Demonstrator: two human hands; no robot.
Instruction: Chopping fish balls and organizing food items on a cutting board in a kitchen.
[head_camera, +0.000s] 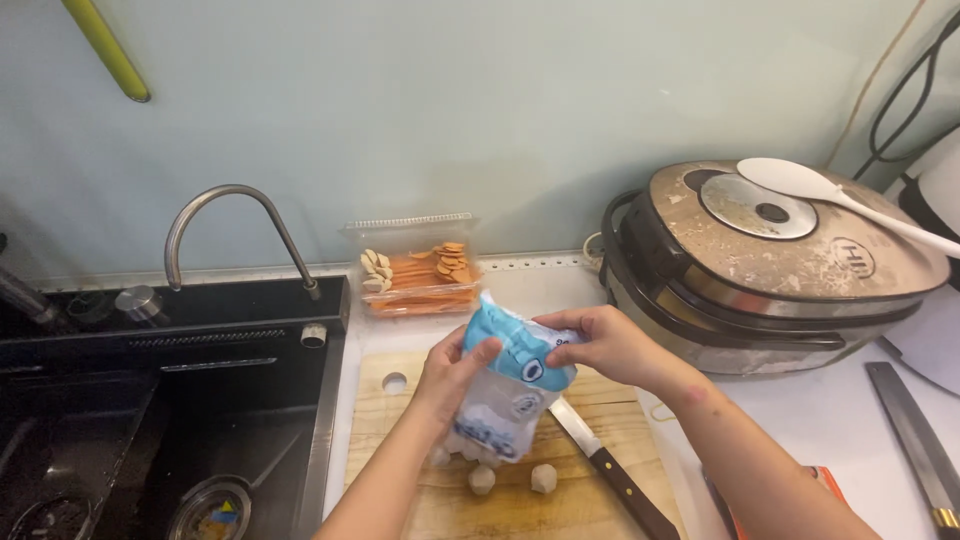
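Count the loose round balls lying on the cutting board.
2 clearly loose on the cutting board: one ball below the bag, another ball just right of it. More pale lumps sit at the bag's lower edge, maybe inside; the bag may hide others.

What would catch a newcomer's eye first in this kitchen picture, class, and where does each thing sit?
At centre, the left hand and right hand grip a blue-and-white plastic bag over the pale wooden cutting board, where two small pale round balls lie beside a dark-handled knife. To the right sits a worn silver rice cooker with a white plastic spoon on its lid; the black sink fills the left.
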